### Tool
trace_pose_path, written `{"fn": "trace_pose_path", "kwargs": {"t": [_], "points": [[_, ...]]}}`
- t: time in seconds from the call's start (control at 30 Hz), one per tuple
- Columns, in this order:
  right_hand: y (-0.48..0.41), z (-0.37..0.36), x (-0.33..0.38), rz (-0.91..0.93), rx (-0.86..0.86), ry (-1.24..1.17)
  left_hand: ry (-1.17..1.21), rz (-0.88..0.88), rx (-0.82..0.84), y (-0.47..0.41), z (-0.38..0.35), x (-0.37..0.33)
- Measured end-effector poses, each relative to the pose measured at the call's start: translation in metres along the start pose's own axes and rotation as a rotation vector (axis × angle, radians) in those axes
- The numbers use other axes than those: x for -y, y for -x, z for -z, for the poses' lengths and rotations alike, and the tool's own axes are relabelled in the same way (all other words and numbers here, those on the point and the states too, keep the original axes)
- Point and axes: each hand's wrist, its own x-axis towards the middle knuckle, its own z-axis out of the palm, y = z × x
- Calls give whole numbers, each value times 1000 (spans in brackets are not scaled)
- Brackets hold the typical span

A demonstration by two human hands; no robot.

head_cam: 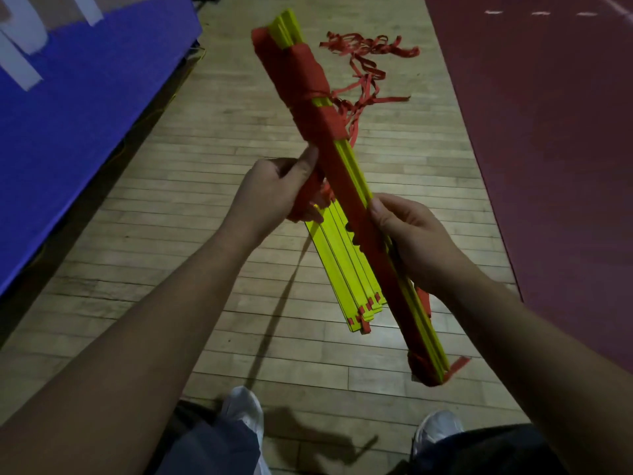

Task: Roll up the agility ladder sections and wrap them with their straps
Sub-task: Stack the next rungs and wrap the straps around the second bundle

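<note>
While the rung bundle is held in the air, it runs diagonally from upper centre of the frame to lower right. Its upper half is wound in red strap; its lower half is mostly bare yellow.

- Left hand: fingers curled round a bunch of the strap, thumb against the bundle's side.
- Right hand: thumb on top, fingers wrapped underneath, gripping the bundle at mid-length.
- Second stack of yellow rungs lies on the wooden floor directly below, not yet wrapped.
- Loose straps lie tangled on the floor in the upper centre-right.

Risks (judgement):
- If the left hand lets tension drop, the wound turns are likely to slacken and uncoil.
- The unbound lower end could fan out or shed a rung if the right hand's grip eases.
- Strands trailing from the wrap seem to run toward the floor tangle, so a pull could snag.

Containers: no bag, box or bin is visible, so there are no contents to record.

Surroundings: blue mat at upper left, maroon surface at right.
</note>
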Motion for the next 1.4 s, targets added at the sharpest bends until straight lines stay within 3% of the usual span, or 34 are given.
{"fn": "trace_pose_path", "kwargs": {"t": [0.13,0.3,0.5,0.73,0.87,1.0,1.2,1.27,1.4], "points": [[-2,-5,-6,15,-90,83,-50,-108,13,6,-5,2],[-5,-15,-3,35,-140,330,-80,-115,-151,10,-21,3],[-3,-18,0,1,-74,541,126,-98,-210,8,-16,-1],[-1,-9,1,-72,88,169,356,-34,-70,2,-2,3],[5,-12,12,-53,108,-27,201,-47,-2,2,3,-2],[3,-14,8,-12,-72,112,-126,-13,9,4,4,-3],[-1,-22,-5,31,-227,547,-232,-49,-39,10,-18,6],[0,-24,-6,56,-209,612,-188,-33,-100,10,-21,8],[-1,-20,-2,27,-175,570,135,18,-116,5,-15,8]]}}
